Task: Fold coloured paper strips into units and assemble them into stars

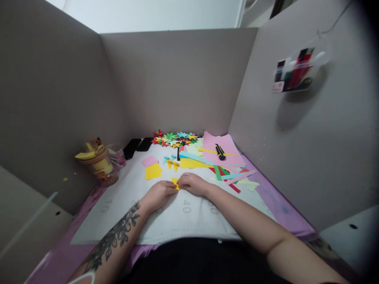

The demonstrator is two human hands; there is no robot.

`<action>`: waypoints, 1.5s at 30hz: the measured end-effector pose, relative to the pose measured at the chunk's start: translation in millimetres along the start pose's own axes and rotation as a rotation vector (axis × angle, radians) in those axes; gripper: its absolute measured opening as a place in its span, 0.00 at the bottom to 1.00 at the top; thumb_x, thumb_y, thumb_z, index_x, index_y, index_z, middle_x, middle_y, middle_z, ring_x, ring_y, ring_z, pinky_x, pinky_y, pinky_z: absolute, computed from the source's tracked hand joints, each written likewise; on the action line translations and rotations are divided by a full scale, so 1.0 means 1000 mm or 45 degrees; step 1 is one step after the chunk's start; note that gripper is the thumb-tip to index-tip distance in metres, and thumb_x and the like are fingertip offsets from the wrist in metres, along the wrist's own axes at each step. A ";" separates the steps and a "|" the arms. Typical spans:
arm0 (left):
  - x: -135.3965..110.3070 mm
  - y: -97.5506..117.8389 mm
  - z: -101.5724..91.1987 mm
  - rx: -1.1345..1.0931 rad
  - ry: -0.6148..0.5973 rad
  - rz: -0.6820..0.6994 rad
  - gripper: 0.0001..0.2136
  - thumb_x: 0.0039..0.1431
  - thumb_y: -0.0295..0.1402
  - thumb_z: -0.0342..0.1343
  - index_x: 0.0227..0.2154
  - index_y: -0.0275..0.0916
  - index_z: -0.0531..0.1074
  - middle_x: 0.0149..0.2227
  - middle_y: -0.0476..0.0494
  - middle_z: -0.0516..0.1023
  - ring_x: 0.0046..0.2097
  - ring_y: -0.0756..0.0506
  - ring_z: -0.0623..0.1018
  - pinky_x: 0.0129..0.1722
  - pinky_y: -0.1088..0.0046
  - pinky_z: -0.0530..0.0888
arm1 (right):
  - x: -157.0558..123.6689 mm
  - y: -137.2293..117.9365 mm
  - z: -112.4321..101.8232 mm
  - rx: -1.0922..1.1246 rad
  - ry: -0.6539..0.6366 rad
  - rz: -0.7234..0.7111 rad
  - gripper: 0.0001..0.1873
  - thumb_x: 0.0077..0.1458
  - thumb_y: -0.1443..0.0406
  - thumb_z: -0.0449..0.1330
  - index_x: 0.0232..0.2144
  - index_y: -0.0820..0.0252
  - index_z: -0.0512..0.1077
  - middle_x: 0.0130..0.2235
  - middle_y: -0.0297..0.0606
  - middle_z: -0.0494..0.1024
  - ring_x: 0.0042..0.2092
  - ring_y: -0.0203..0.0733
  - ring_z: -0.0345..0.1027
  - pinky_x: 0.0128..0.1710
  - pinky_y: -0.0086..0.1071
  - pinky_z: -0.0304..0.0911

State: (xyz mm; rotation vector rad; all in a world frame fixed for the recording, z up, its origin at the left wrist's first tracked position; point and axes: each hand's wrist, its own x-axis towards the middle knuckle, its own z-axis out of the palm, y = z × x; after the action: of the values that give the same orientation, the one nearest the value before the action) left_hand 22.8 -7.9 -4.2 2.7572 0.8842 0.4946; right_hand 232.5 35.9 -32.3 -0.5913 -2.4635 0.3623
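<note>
Between my two hands lies a small piece of yellow paper (175, 181), partly hidden by the fingers. My left hand (160, 193) pinches its left and lower side, while my right hand (192, 183) has its fingers closed on the right side. Just beyond are small folded yellow paper pieces (172, 165) and folded light blue paper pieces (169, 158). Left of those rest a yellow paper square (153, 171) and a pink paper square (149, 161).
Colourful folded paper stars (174, 139) are heaped at the back. To the right, a utility knife (220, 152) rests on pink paper sheets (213, 140), near scattered paper strips (233, 176). Two black phone-like objects (138, 146) and a decorated pot (100, 165) stand left. Grey partitions (180, 79) enclose the table.
</note>
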 end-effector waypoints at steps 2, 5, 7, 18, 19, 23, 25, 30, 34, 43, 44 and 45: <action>-0.001 0.002 -0.002 -0.033 -0.012 0.009 0.17 0.57 0.23 0.46 0.41 0.43 0.76 0.44 0.43 0.78 0.47 0.43 0.75 0.50 0.66 0.67 | -0.001 0.000 -0.001 0.036 0.014 0.025 0.08 0.52 0.73 0.57 0.29 0.58 0.75 0.36 0.38 0.80 0.41 0.39 0.70 0.43 0.34 0.65; -0.001 0.006 -0.004 -0.028 -0.019 0.005 0.16 0.57 0.24 0.46 0.40 0.43 0.76 0.43 0.42 0.78 0.46 0.43 0.75 0.48 0.66 0.68 | -0.001 0.001 -0.002 0.086 0.018 0.060 0.08 0.51 0.72 0.58 0.28 0.57 0.76 0.36 0.37 0.80 0.41 0.39 0.70 0.43 0.34 0.66; -0.001 0.008 -0.005 0.022 -0.042 0.004 0.16 0.57 0.24 0.46 0.41 0.42 0.76 0.44 0.41 0.78 0.46 0.42 0.75 0.47 0.66 0.68 | -0.002 0.002 -0.003 0.118 0.020 0.088 0.08 0.51 0.72 0.59 0.27 0.57 0.76 0.36 0.37 0.80 0.41 0.39 0.70 0.43 0.33 0.66; -0.006 0.003 0.000 0.076 -0.102 -0.089 0.19 0.54 0.22 0.45 0.41 0.45 0.76 0.47 0.46 0.77 0.46 0.44 0.76 0.45 0.71 0.69 | 0.003 0.008 -0.003 0.188 0.042 0.334 0.03 0.47 0.70 0.63 0.24 0.60 0.76 0.38 0.38 0.78 0.42 0.39 0.69 0.47 0.36 0.61; -0.006 0.003 0.000 0.049 -0.094 -0.098 0.19 0.53 0.21 0.45 0.41 0.45 0.76 0.47 0.46 0.77 0.45 0.44 0.76 0.45 0.71 0.69 | 0.004 0.008 -0.002 0.182 0.049 0.364 0.03 0.47 0.70 0.63 0.23 0.60 0.75 0.38 0.37 0.78 0.42 0.39 0.69 0.47 0.36 0.61; -0.007 0.004 0.000 -0.013 -0.068 -0.109 0.17 0.54 0.22 0.46 0.40 0.43 0.77 0.46 0.45 0.77 0.44 0.45 0.76 0.45 0.72 0.68 | 0.008 0.009 0.003 0.158 0.084 0.465 0.06 0.46 0.72 0.62 0.20 0.61 0.73 0.36 0.36 0.75 0.40 0.38 0.68 0.44 0.34 0.60; -0.007 0.005 0.000 -0.012 -0.063 -0.104 0.17 0.54 0.23 0.46 0.39 0.43 0.77 0.45 0.44 0.77 0.44 0.44 0.76 0.44 0.72 0.68 | 0.010 0.009 0.006 0.147 0.101 0.506 0.07 0.46 0.73 0.62 0.19 0.61 0.72 0.35 0.36 0.74 0.38 0.38 0.67 0.42 0.32 0.60; -0.006 0.005 0.002 -0.036 -0.004 -0.094 0.15 0.54 0.22 0.46 0.37 0.41 0.77 0.41 0.43 0.77 0.43 0.43 0.74 0.43 0.69 0.68 | 0.013 0.009 0.011 0.119 0.142 0.588 0.08 0.44 0.72 0.62 0.17 0.62 0.70 0.31 0.34 0.71 0.35 0.36 0.65 0.37 0.30 0.59; -0.005 0.007 0.003 -0.011 -0.018 -0.090 0.17 0.51 0.20 0.45 0.36 0.39 0.76 0.39 0.41 0.77 0.42 0.44 0.74 0.45 0.70 0.68 | 0.015 0.011 0.012 0.100 0.153 0.622 0.08 0.44 0.71 0.63 0.17 0.62 0.69 0.29 0.33 0.69 0.33 0.35 0.64 0.36 0.29 0.58; -0.002 0.012 0.004 0.089 -0.038 -0.184 0.15 0.59 0.28 0.44 0.44 0.41 0.73 0.34 0.42 0.74 0.38 0.44 0.70 0.40 0.69 0.65 | 0.016 0.011 0.013 0.073 0.155 0.632 0.08 0.43 0.71 0.63 0.17 0.62 0.69 0.28 0.32 0.69 0.33 0.35 0.63 0.36 0.29 0.57; -0.001 0.011 0.004 0.080 -0.042 -0.189 0.15 0.59 0.29 0.44 0.43 0.41 0.74 0.33 0.42 0.73 0.38 0.44 0.70 0.40 0.70 0.65 | 0.016 0.011 0.013 0.071 0.155 0.635 0.08 0.43 0.71 0.63 0.17 0.62 0.70 0.28 0.32 0.69 0.33 0.35 0.63 0.36 0.29 0.57; -0.001 0.011 0.004 0.070 -0.043 -0.190 0.14 0.59 0.29 0.45 0.41 0.41 0.75 0.33 0.43 0.73 0.38 0.44 0.70 0.40 0.70 0.64 | 0.016 0.010 0.013 0.071 0.154 0.639 0.07 0.43 0.71 0.63 0.17 0.62 0.70 0.29 0.32 0.69 0.33 0.35 0.63 0.36 0.29 0.57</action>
State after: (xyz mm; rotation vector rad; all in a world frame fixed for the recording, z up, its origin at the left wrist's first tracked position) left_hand 29.2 -17.8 -5.3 2.7121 1.1008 0.4011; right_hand 216.9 50.9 -39.2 -1.1724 -2.1587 0.5676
